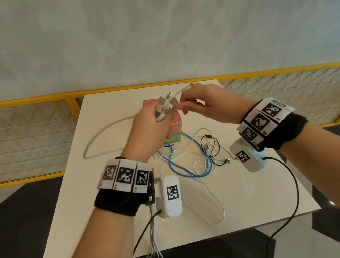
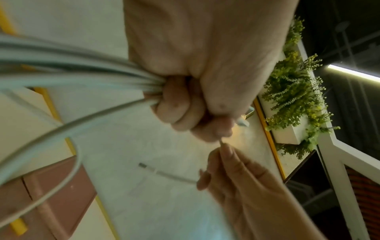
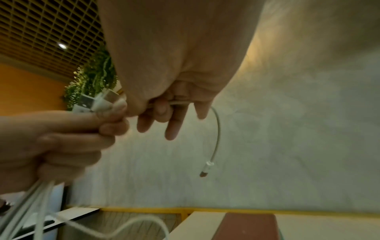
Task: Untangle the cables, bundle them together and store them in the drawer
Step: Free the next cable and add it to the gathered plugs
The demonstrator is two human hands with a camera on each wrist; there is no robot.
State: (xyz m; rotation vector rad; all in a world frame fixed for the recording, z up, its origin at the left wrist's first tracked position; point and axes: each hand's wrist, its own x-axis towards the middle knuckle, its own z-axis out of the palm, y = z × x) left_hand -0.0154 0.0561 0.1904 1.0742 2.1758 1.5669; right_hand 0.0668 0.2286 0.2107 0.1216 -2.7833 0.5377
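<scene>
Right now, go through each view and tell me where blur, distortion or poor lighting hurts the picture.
Head view: evenly lit and fairly sharp, wide-angle bending the yellow railing. Left wrist view: the white cables gripped by the left hand smear near the lens; the right hand is motion-blurred. Right wrist view: dim and warm-toned, blurred across both hands, though the dangling cable end stays readable.

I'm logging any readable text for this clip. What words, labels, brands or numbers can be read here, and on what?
No readable words, brands or numbers.
Left wristband: black-and-white square code patterns; tiny marks below them, too small to read.
Right wristband: the same patterns, no letters legible.
Two white wrist camera housings: one code pattern each, no text.
</scene>
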